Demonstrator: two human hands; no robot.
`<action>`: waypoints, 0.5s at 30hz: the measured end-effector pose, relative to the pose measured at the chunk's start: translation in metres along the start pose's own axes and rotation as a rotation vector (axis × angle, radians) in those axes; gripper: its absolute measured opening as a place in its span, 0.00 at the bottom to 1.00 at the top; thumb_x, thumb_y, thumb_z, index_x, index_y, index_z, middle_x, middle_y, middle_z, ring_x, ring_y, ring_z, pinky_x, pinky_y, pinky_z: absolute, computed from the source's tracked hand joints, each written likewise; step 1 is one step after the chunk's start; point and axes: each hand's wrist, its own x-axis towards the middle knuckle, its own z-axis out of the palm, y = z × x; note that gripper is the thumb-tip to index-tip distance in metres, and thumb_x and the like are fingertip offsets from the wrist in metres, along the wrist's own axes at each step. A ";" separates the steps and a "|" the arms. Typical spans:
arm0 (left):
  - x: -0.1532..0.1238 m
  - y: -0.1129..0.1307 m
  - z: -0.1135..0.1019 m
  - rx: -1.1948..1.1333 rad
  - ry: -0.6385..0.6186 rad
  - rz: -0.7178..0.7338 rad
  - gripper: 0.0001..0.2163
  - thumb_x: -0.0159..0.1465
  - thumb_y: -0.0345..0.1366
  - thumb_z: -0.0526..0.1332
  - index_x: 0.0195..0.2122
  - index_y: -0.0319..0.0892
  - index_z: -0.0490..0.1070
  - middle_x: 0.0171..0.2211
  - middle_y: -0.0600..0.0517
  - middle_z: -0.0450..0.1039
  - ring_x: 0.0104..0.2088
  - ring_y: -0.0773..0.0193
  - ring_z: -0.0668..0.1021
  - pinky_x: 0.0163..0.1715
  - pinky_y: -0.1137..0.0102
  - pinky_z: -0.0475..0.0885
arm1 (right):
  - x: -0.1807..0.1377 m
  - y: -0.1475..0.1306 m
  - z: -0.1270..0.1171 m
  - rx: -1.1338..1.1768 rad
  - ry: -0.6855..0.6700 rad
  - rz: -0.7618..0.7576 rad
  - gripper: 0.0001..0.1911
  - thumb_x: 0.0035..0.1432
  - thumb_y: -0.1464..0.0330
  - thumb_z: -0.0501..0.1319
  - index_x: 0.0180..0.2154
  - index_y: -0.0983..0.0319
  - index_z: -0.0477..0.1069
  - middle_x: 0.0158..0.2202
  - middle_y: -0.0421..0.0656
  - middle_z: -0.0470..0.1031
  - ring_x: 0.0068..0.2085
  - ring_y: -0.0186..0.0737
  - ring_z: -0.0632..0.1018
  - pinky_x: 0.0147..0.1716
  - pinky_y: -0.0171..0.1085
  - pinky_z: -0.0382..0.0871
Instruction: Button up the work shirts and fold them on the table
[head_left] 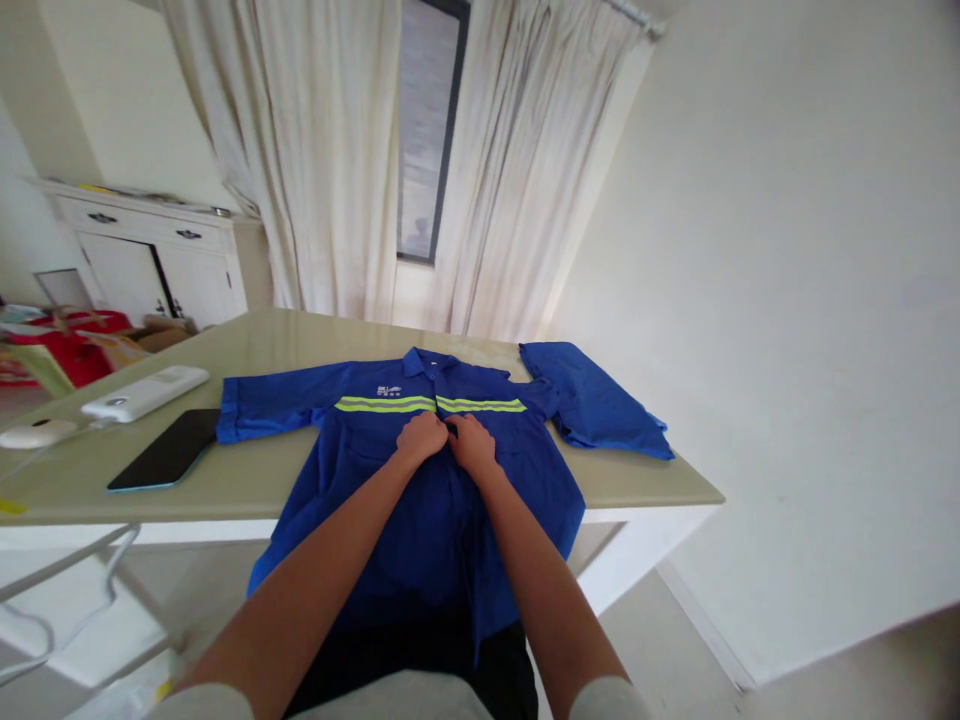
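Observation:
A blue work shirt (382, 470) with a yellow-green reflective stripe lies front up on the table, collar at the far side, its lower part hanging over the near edge. My left hand (421, 437) and my right hand (471, 443) meet at the front placket, just below the stripe. Both are closed, fingers curled on the two front edges of the shirt. What lies between the fingertips is too small to make out. Below my hands the front edges hang apart. One sleeve stretches out to the left.
Folded blue cloth (592, 395) lies at the table's right end, touching the shirt's right sleeve. On the left are a black phone (169, 450), a white power strip (146, 393) and a white mouse-like object (37, 433). The table (645, 483) ends near a white wall.

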 end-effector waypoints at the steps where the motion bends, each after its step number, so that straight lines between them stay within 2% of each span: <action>1: 0.001 0.001 0.001 -0.010 0.008 -0.025 0.17 0.68 0.38 0.52 0.47 0.39 0.80 0.47 0.33 0.81 0.48 0.43 0.84 0.42 0.58 0.77 | 0.001 -0.001 -0.001 -0.012 -0.015 -0.013 0.16 0.70 0.62 0.57 0.55 0.49 0.75 0.52 0.46 0.75 0.47 0.45 0.81 0.44 0.41 0.73; 6: 0.001 0.003 0.001 0.003 0.046 -0.078 0.18 0.70 0.37 0.50 0.54 0.40 0.75 0.50 0.34 0.80 0.49 0.42 0.83 0.43 0.56 0.77 | 0.002 -0.009 -0.003 -0.082 -0.086 -0.040 0.17 0.71 0.64 0.52 0.52 0.54 0.77 0.50 0.49 0.79 0.48 0.49 0.82 0.45 0.43 0.74; 9: 0.003 0.003 0.002 0.040 -0.018 -0.039 0.14 0.67 0.35 0.56 0.47 0.38 0.77 0.47 0.33 0.81 0.44 0.44 0.85 0.40 0.60 0.77 | -0.004 -0.014 -0.003 -0.095 -0.116 -0.033 0.15 0.67 0.66 0.55 0.48 0.59 0.78 0.46 0.53 0.80 0.48 0.54 0.82 0.46 0.46 0.74; 11: 0.001 0.002 0.005 0.067 -0.033 -0.017 0.12 0.66 0.33 0.56 0.44 0.37 0.78 0.45 0.33 0.81 0.43 0.45 0.85 0.40 0.61 0.77 | -0.010 -0.016 -0.002 -0.097 -0.106 -0.016 0.15 0.66 0.67 0.56 0.49 0.60 0.78 0.48 0.55 0.80 0.49 0.55 0.82 0.45 0.46 0.75; 15: -0.007 -0.006 0.010 0.107 0.058 0.025 0.19 0.74 0.38 0.45 0.51 0.40 0.75 0.48 0.35 0.80 0.48 0.45 0.83 0.46 0.58 0.76 | -0.019 -0.016 0.005 -0.053 -0.021 0.023 0.19 0.72 0.63 0.49 0.50 0.56 0.77 0.46 0.51 0.82 0.46 0.52 0.83 0.44 0.45 0.75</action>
